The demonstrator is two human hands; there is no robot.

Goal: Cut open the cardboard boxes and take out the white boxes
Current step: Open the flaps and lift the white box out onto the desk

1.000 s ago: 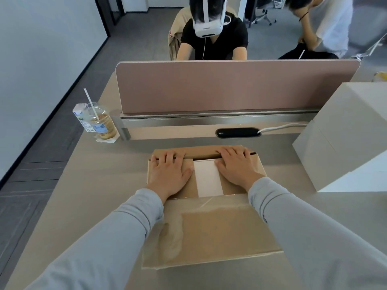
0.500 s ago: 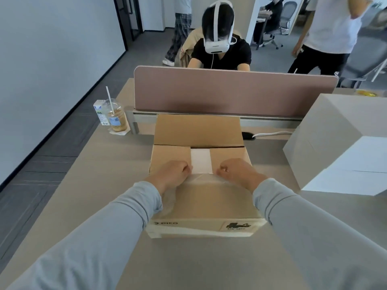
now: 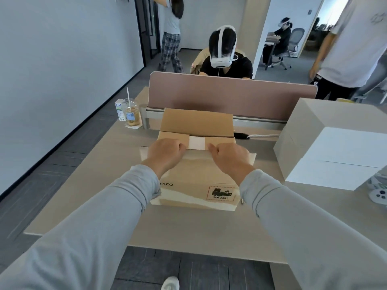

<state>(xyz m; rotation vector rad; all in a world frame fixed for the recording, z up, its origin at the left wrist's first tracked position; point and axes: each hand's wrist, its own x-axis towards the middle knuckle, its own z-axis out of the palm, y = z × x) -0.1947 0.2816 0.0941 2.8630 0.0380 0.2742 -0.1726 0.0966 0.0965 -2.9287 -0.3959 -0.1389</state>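
Note:
A brown cardboard box [image 3: 194, 185] with a UN 3481 label sits on the desk in front of me. Its far flap [image 3: 196, 120] stands open against the divider. My left hand [image 3: 165, 151] and my right hand [image 3: 229, 155] grip the edge of the near flap, fingers curled over it. Between the two inner side flaps a strip of a white box [image 3: 196, 142] shows inside.
Stacked white boxes [image 3: 333, 143] stand at the right. A drink cup with a straw [image 3: 132, 115] and a small carton [image 3: 119, 109] sit at the far left by the pink divider [image 3: 230, 95]. A white controller [image 3: 378, 195] lies at the right edge. People sit and stand beyond.
The far flap has swung up open. My hands left the inner flaps, came nearer to me and curled onto the near flap's edge. The view has pulled back and up.

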